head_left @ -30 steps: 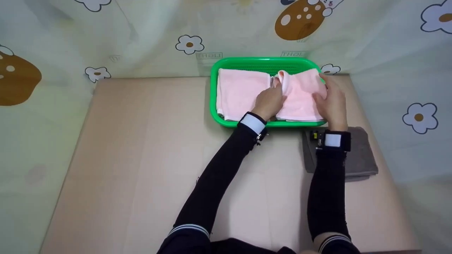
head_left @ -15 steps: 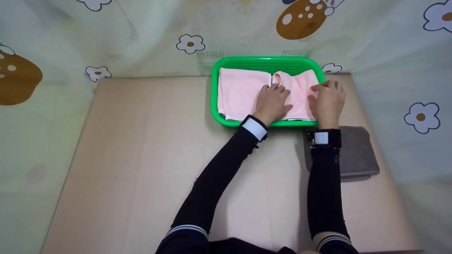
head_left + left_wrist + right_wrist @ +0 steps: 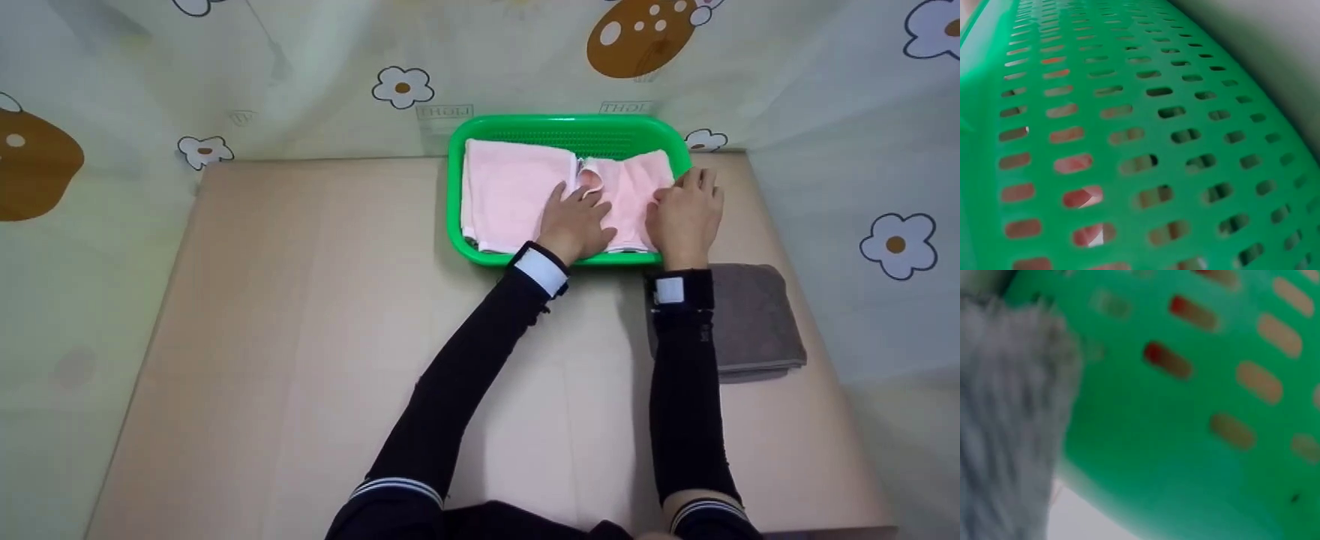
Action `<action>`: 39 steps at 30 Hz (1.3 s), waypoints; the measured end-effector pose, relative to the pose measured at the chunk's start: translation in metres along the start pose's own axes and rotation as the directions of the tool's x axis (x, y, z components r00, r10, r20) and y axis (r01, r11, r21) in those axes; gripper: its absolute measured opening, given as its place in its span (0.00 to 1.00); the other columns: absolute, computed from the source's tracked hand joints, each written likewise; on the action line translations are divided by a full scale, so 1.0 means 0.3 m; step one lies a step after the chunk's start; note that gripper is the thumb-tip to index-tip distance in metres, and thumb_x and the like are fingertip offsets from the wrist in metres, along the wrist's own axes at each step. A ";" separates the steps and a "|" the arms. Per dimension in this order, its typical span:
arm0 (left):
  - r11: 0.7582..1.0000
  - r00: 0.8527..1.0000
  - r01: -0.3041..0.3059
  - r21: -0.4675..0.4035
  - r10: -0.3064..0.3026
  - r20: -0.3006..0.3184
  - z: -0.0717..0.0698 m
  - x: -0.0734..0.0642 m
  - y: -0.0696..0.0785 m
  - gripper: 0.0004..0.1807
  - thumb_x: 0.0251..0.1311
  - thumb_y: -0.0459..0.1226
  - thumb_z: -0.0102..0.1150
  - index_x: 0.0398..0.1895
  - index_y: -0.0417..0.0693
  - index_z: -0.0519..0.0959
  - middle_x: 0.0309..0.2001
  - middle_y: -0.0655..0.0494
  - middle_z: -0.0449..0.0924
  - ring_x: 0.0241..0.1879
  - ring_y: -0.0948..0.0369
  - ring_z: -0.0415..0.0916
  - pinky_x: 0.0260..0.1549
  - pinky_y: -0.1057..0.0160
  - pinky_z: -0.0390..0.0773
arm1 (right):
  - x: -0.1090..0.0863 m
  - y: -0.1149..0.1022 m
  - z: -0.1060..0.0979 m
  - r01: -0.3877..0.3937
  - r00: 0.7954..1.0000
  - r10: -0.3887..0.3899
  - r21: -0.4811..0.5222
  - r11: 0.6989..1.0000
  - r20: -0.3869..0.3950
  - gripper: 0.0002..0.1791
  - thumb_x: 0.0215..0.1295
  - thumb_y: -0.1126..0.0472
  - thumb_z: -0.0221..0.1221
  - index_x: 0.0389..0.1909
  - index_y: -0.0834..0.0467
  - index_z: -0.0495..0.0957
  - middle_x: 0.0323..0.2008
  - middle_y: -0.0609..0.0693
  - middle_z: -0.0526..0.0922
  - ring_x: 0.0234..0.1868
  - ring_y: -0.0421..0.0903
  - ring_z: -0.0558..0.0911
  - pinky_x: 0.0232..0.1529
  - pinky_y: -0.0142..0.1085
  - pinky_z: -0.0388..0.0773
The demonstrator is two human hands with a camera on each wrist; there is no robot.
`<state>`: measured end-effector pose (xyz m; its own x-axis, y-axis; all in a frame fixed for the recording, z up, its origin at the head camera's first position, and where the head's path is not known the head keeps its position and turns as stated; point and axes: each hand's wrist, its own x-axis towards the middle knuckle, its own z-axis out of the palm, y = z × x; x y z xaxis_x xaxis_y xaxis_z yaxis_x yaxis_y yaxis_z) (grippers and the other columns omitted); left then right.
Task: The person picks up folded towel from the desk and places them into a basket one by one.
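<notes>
Two folded pink towels lie side by side in a green perforated basket (image 3: 570, 126). On the right-hand towel (image 3: 634, 184), whose left edge shows a rolled fold, my left hand (image 3: 576, 221) rests with its fingers spread. My right hand (image 3: 686, 214) is at this towel's right edge, by the basket's right rim. Its fingers bend downward and their tips are hidden, so a grip cannot be made out. The left-hand towel (image 3: 514, 195) lies flat. Both wrist views show mainly the basket's slotted wall (image 3: 1129, 135), with no hand visible.
A folded grey towel (image 3: 754, 322) lies on the table (image 3: 300, 337) in front of the basket, partly under the right forearm. Its fuzzy edge (image 3: 1010, 422) is close up in the right wrist view. A patterned curtain (image 3: 315, 75) hangs behind the basket.
My left hand has let go of the right towel's left edge and flattened onto it. My right hand has moved slightly left, and that towel's right edge has drawn inward.
</notes>
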<state>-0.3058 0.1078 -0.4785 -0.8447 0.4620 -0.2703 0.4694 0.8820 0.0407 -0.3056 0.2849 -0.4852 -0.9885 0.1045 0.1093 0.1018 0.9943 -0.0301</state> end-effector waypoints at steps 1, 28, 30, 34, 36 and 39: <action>1.000 1.000 0.001 0.003 -0.001 0.003 0.000 -0.001 -0.001 0.33 0.79 0.61 0.31 0.83 0.67 0.56 0.83 0.66 0.51 0.83 0.62 0.42 0.81 0.50 0.41 | 0.001 -0.004 -0.002 -0.001 1.000 0.001 -0.019 1.000 0.019 0.22 0.76 0.53 0.52 0.59 0.63 0.83 0.59 0.69 0.70 0.65 0.65 0.62 0.63 0.59 0.65; 0.821 0.853 0.160 -0.548 -0.394 -0.341 0.049 -0.307 -0.452 0.38 0.79 0.52 0.48 0.83 0.47 0.52 0.78 0.45 0.62 0.75 0.47 0.62 0.73 0.45 0.64 | -0.018 0.009 -0.028 -0.044 0.997 0.061 0.257 0.965 -0.057 0.23 0.75 0.53 0.57 0.63 0.61 0.81 0.61 0.67 0.73 0.64 0.65 0.69 0.62 0.61 0.70; 0.742 0.866 0.156 -0.652 -0.421 -0.271 0.083 -0.324 -0.491 0.39 0.79 0.50 0.47 0.83 0.41 0.50 0.76 0.40 0.63 0.72 0.45 0.66 0.69 0.44 0.69 | -0.021 0.013 -0.037 -0.058 0.996 0.074 0.282 0.958 -0.045 0.25 0.76 0.53 0.57 0.67 0.60 0.77 0.63 0.67 0.72 0.64 0.66 0.69 0.63 0.62 0.69; 0.613 0.909 0.061 -0.788 -0.361 -0.210 0.135 -0.324 -0.519 0.32 0.81 0.47 0.42 0.79 0.37 0.55 0.64 0.38 0.72 0.59 0.48 0.74 0.59 0.49 0.74 | -0.025 0.024 -0.051 -0.088 0.995 0.100 0.329 0.940 -0.021 0.29 0.77 0.51 0.55 0.74 0.56 0.70 0.67 0.67 0.70 0.65 0.66 0.70 0.63 0.61 0.70; 0.559 0.915 0.025 -0.829 -0.348 -0.207 0.149 -0.320 -0.520 0.28 0.82 0.45 0.39 0.75 0.37 0.59 0.54 0.41 0.75 0.50 0.50 0.74 0.50 0.52 0.74 | -0.028 0.028 -0.056 -0.093 0.994 0.106 0.352 0.931 -0.018 0.29 0.77 0.50 0.55 0.75 0.55 0.69 0.67 0.67 0.70 0.65 0.66 0.70 0.63 0.62 0.70; 0.525 0.913 0.024 -0.851 -0.359 -0.196 0.159 -0.321 -0.518 0.28 0.82 0.44 0.37 0.75 0.35 0.57 0.46 0.42 0.76 0.44 0.52 0.73 0.43 0.55 0.72 | -0.034 0.034 -0.063 -0.093 0.994 0.108 0.377 0.922 -0.018 0.29 0.77 0.49 0.55 0.75 0.55 0.70 0.67 0.67 0.70 0.65 0.66 0.71 0.63 0.62 0.70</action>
<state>-0.2852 -0.0780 -0.5048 -0.9897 0.1236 -0.0728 0.0077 0.5527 0.8334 -0.2924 0.2944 -0.4678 -0.9696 0.2114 0.1230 0.1439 0.8997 -0.4121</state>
